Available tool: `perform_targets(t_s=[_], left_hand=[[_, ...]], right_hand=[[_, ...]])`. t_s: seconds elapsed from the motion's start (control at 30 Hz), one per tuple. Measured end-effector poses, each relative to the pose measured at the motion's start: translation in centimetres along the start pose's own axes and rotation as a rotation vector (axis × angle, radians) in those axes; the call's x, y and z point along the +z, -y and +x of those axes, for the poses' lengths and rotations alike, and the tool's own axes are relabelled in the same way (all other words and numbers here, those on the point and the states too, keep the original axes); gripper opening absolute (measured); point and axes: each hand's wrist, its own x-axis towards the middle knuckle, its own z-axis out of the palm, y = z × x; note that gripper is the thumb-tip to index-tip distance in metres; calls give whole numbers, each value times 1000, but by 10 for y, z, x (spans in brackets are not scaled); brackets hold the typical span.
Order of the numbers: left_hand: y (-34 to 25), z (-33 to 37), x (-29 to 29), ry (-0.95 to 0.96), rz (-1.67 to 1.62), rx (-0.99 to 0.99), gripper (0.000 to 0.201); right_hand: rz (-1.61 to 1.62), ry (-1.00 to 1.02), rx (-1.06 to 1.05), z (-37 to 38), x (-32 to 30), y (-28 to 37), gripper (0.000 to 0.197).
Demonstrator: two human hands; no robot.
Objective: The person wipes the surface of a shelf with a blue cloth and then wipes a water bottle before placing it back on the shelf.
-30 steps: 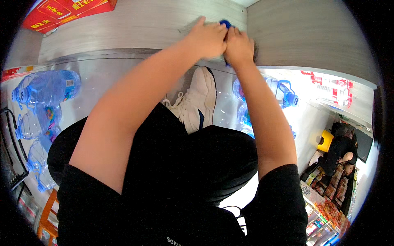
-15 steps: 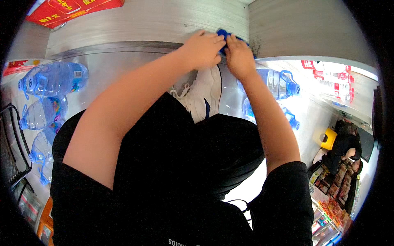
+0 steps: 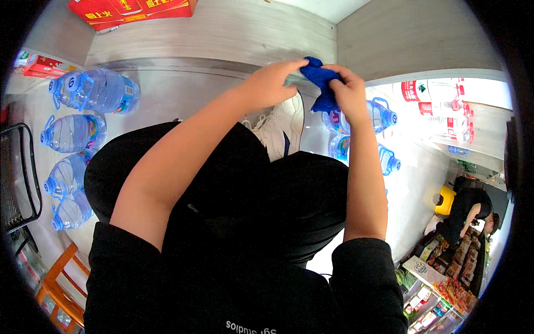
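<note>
A bunched blue cloth [image 3: 322, 80] hangs from my right hand [image 3: 350, 94], whose thumb and fingers are pinched on its edge. On the other side, my left hand [image 3: 271, 83] has its fingers stretched out and its thumb apart from them. Its fingertips reach the cloth's upper left end; whether they touch it I cannot tell. Both hands are in front of the pale wood-look shelf [image 3: 233, 44], close to its right inner corner. My white shoe [image 3: 286, 125] is just below the hands.
Large clear water bottles with blue handles [image 3: 105, 92] line the floor at left; more bottles [image 3: 384, 117] stand at right. A red carton [image 3: 139, 12] sits on the shelf. Red-labelled bottles [image 3: 445, 108], a wooden chair [image 3: 58, 273] and a crouching person [image 3: 473, 206] are farther off.
Both hands pressed the cloth against the shelf corner before. Now the right hand has lifted it off and toward me, and the left hand has come away with its fingers spread.
</note>
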Motion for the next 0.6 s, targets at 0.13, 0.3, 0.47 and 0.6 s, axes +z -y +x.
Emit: perform_targets(t_s=[0.13, 0.3, 0.47, 0.6], left_hand=[[-22, 16, -8, -201, -182, 76, 63], [-37, 23, -18, 54, -535, -140, 52], [-21, 27, -10, 105, -642, -130, 43], [-10, 26, -21, -58, -514, -306, 28]], right_hand=[[636, 0, 181, 1, -10, 3, 32], [1128, 69, 394, 3, -4, 2, 38], [1078, 142, 394, 2, 7, 25, 39], [443, 207, 175, -6, 5, 24, 47]])
